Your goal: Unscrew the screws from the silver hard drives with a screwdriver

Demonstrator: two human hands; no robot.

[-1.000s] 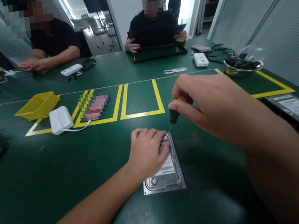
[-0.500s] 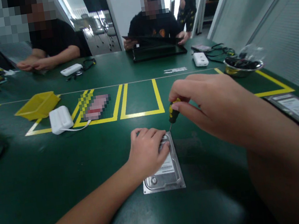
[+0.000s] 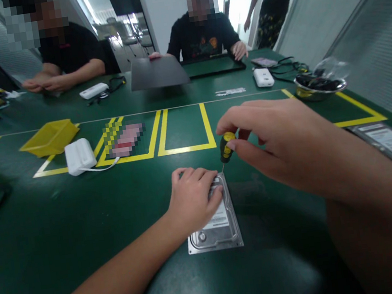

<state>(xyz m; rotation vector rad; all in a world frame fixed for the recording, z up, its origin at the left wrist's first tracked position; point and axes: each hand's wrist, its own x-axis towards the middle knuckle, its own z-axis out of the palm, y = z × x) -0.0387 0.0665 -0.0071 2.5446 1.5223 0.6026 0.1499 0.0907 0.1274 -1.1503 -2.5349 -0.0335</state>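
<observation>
Since the earlier frame, the right hand [image 3: 271, 141] has rolled the screwdriver [image 3: 226, 147] between its fingertips, exposing more of the yellow handle cap; the hard drive [image 3: 217, 222] has not shifted. Across the table, a person has lifted a dark flat panel [image 3: 158, 72] to the left.

The hard drive lies flat on the green table [image 3: 85, 240], directly in front of the wearer. The left hand [image 3: 192, 201] is closed down over its far half, fingers curled on the top cover, pressing it against the table. The right hand pinches the screwdriver handle with thumb and fingertips; the thin shaft stands near upright, tip at the drive's far right corner.

Handling judgement: the drive appears rigid, metal-cased and moderately heavy, with a smooth cover that may slide on the mat. Hold it by the side edges or press flat on the cover.

Farther off lie a white box [image 3: 79, 156] and a yellow bin [image 3: 49, 137].
</observation>
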